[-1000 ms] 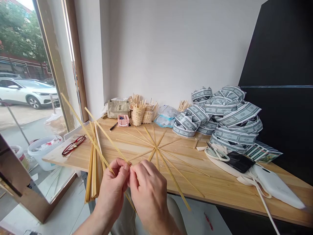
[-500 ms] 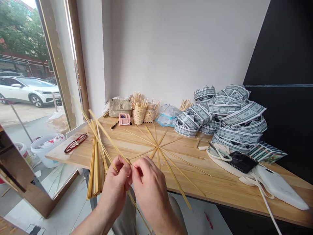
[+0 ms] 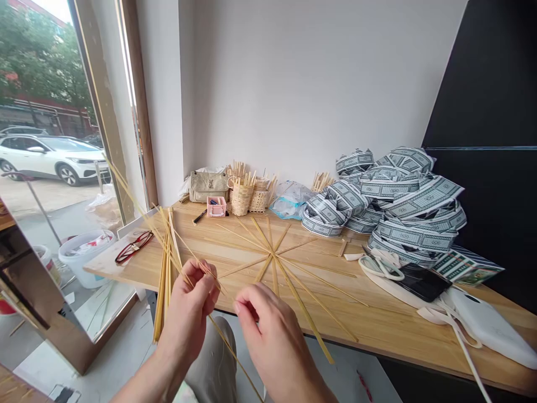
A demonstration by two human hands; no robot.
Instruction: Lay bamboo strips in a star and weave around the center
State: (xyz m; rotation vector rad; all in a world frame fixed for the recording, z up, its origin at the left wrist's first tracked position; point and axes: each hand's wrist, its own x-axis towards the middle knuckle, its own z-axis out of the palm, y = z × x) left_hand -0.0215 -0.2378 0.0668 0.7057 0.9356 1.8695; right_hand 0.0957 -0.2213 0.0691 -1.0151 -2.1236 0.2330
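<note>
My left hand [image 3: 191, 302] is closed around long thin bamboo strips [image 3: 230, 348], pinched between thumb and fingers. They slant from the upper left, past my hand and down toward my knee. A split end sticks out just beyond my fingertips. My right hand [image 3: 271, 327] hovers a short way to the right, fingers curled and thumb close to the forefinger, with nothing visible in it. Behind both hands, flat bamboo strips [image 3: 300, 302] lie crossed in a star on the wooden table [image 3: 201, 229]. A bundle of strips [image 3: 161, 296] rests over the table's left edge.
Red glasses [image 3: 134, 247] lie at the left. A handbag [image 3: 208, 186], a pink box [image 3: 216, 207] and small woven baskets [image 3: 241, 198] line the back. Stacked patterned bands [image 3: 413, 212], scissors [image 3: 384, 266], a black phone [image 3: 423, 280] and a white device [image 3: 490, 324] occupy the right.
My hands were together on the strips. Now my right hand has come away to the right, and my left hand has shifted slightly left, still gripping the strips.
</note>
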